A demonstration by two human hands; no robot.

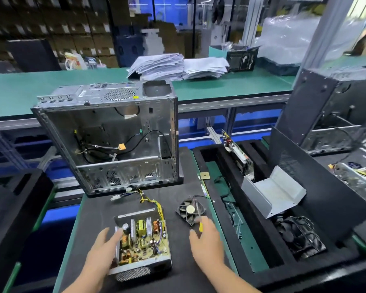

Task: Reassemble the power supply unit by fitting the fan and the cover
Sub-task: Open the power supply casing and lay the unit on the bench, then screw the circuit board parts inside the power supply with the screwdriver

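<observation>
The open power supply unit (143, 248) is touched by the relaxed left grip (106, 248); a yellow-handled screwdriver (199, 224) is gripped by the right grip (205, 240) beside the fan (190, 210).

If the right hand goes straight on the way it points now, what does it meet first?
Probably the small black square fan lying on the mat just beyond the right hand, which holds a yellow-handled tool; depth is uncertain.

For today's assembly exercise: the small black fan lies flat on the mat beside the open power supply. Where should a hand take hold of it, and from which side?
Grip the fan by two opposite outer edges of its square frame, coming from above. It lies flat with hub and blades facing up, so only the frame is rigid. Keep clear of its thin lead at the far corner.
</observation>
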